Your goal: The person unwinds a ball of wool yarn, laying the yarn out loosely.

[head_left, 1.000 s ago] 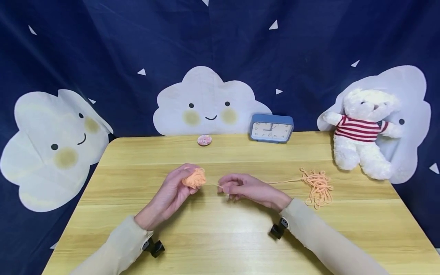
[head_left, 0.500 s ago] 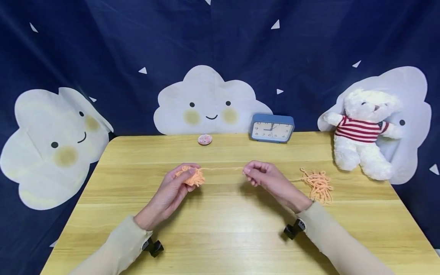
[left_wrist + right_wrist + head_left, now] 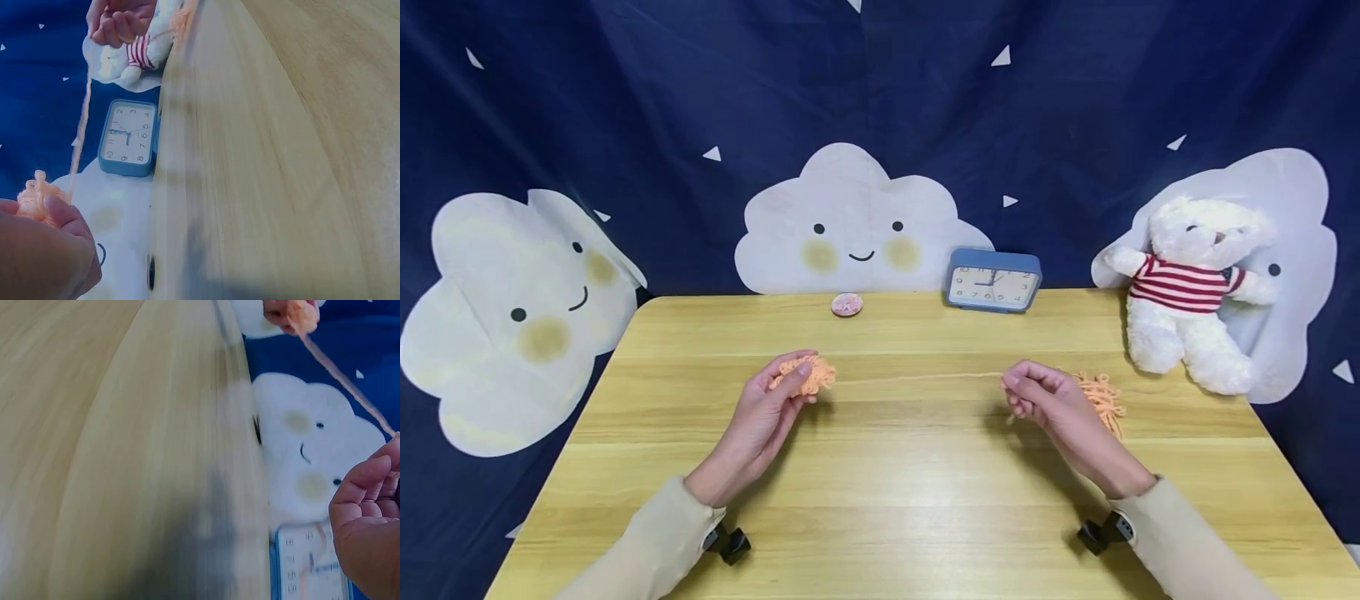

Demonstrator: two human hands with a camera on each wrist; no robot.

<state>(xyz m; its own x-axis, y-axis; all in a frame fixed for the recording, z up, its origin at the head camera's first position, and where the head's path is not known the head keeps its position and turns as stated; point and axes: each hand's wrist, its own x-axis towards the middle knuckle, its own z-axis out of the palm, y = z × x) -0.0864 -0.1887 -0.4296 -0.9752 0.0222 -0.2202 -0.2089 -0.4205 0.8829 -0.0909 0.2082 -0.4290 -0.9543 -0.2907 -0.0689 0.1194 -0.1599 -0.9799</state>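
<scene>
My left hand [image 3: 760, 417] grips a small ball of peach yarn [image 3: 817, 377], thumb across its front, above the left half of the table. From the ball a single yarn strand [image 3: 917, 378] runs almost level to my right hand [image 3: 1067, 421], which pinches it between thumb and curled fingers. In the left wrist view the strand [image 3: 82, 122] stretches straight between both hands. A loose heap of the same yarn [image 3: 1103, 402] lies on the table behind my right hand, partly hidden by it.
A blue clock [image 3: 994, 281] and a small round pink-patterned piece [image 3: 847, 305] sit along the table's [image 3: 880, 517] back edge. At the right rear sits a white teddy bear [image 3: 1195, 287] in a striped shirt. Behind hangs a dark blue cloth [image 3: 925, 92] with clouds.
My right hand has moved far to the right, pinching the strand, and the stretch between the hands has lengthened. My left hand has shifted slightly left with the yarn ball, which has turned in it.
</scene>
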